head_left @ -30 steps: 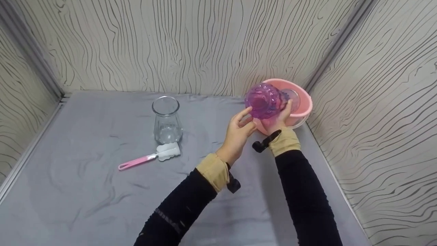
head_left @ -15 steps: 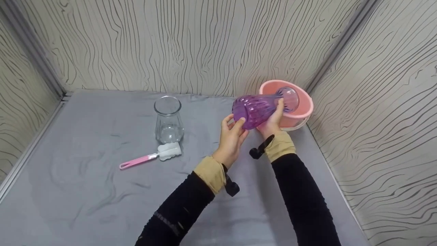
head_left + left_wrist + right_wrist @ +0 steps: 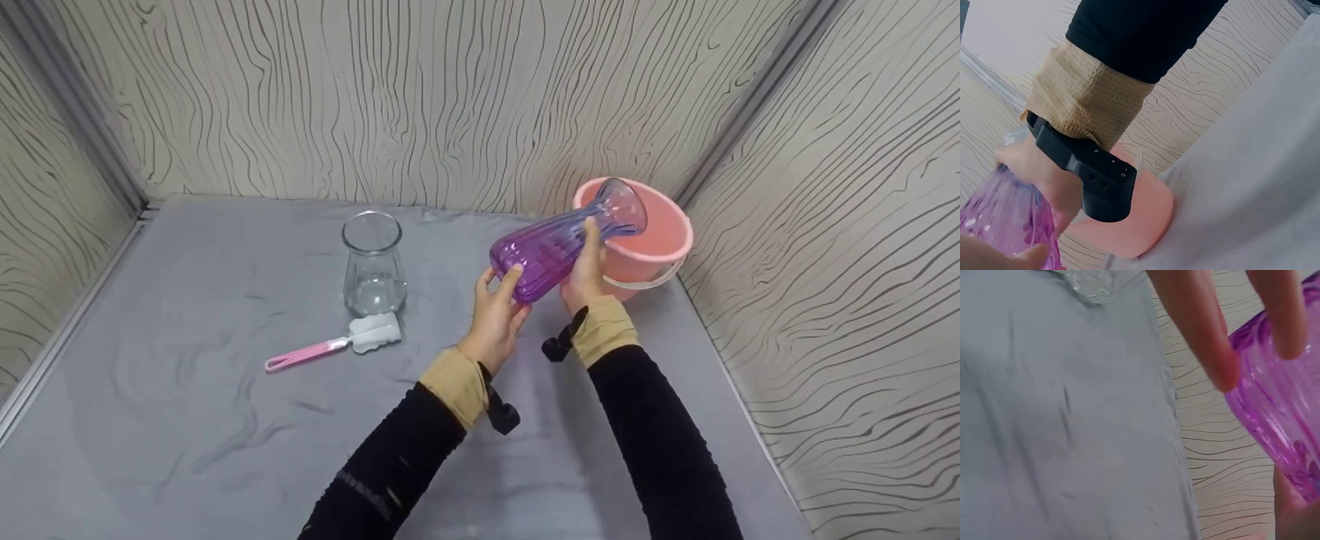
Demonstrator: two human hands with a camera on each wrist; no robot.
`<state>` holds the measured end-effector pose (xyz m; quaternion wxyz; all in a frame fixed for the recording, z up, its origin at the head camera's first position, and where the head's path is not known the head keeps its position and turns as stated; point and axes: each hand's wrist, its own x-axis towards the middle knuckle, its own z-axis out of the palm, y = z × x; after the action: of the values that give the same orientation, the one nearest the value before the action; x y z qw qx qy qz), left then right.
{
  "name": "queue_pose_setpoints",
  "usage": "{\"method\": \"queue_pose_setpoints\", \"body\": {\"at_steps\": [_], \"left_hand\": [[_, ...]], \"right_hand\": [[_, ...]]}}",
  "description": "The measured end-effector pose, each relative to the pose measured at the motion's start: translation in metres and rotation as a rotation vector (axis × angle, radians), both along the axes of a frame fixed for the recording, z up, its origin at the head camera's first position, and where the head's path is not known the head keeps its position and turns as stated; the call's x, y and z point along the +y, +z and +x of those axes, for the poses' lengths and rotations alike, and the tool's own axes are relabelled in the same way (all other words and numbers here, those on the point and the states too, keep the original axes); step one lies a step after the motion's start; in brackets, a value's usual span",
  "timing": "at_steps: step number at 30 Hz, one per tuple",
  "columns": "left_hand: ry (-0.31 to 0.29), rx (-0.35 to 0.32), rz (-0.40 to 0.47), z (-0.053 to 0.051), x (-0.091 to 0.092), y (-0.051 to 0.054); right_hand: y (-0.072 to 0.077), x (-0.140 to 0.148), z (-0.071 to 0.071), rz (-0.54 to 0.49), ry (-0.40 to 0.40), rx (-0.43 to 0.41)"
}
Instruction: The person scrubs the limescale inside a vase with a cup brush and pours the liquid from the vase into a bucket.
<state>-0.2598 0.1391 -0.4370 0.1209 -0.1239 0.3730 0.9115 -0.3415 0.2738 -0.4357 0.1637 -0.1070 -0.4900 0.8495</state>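
A ribbed glass vase (image 3: 541, 251), purple at the base and bluish clear at the flared mouth, is held in the air by both hands. It tilts with its mouth up and to the right, in front of the pink bucket's rim. My left hand (image 3: 493, 319) grips the base end, thumb on top. My right hand (image 3: 586, 274) holds it near the neck, with the thumb along the near side. In the left wrist view the purple glass (image 3: 1013, 216) fills the lower left corner. Fingers (image 3: 1207, 343) touch the vase in the right wrist view.
The pink bucket (image 3: 667, 225) with a white handle stands at the back right corner, near the wall. A clear glass vase (image 3: 373, 277) stands upright left of centre. Before it lies a sponge brush (image 3: 307, 354) with a pink handle and white head on the grey cloth (image 3: 187, 420).
The purple vase has come left and toward me, its mouth rising from within the bucket to rim height. It has turned from base-on to side-on. My left hand now grips its base.
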Motion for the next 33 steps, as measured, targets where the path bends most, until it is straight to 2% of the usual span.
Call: {"method": "queue_pose_setpoints", "body": {"at_steps": [6, 9, 12, 17, 22, 24, 28, 31, 33], "left_hand": [[0.044, -0.088, 0.017, -0.004, -0.005, -0.015], [0.061, -0.083, 0.052, -0.008, -0.010, -0.022], [0.068, -0.066, 0.076, -0.013, -0.016, -0.029], [0.101, -0.082, 0.081, -0.020, -0.027, -0.039], [0.162, -0.160, 0.127, -0.024, -0.034, -0.052], [0.168, -0.186, 0.145, -0.024, -0.035, -0.058], [0.176, -0.218, 0.143, -0.026, -0.037, -0.066], [0.198, -0.224, 0.114, -0.029, -0.039, -0.065], [0.214, -0.219, 0.088, -0.031, -0.040, -0.063]], "right_hand": [[-0.006, -0.008, 0.005, 0.209, 0.079, 0.029], [-0.008, -0.012, 0.008, 0.296, 0.124, 0.025], [-0.009, -0.016, 0.009, 0.330, 0.149, 0.039], [-0.015, -0.023, 0.009, 0.424, 0.113, 0.038], [-0.022, -0.031, 0.013, 0.624, 0.098, -0.011], [-0.026, -0.034, 0.017, 0.694, 0.100, -0.037], [-0.032, -0.044, 0.021, 0.773, 0.093, 0.018], [-0.036, -0.052, 0.021, 0.801, 0.082, 0.079], [-0.039, -0.056, 0.021, 0.812, 0.069, 0.082]]}}
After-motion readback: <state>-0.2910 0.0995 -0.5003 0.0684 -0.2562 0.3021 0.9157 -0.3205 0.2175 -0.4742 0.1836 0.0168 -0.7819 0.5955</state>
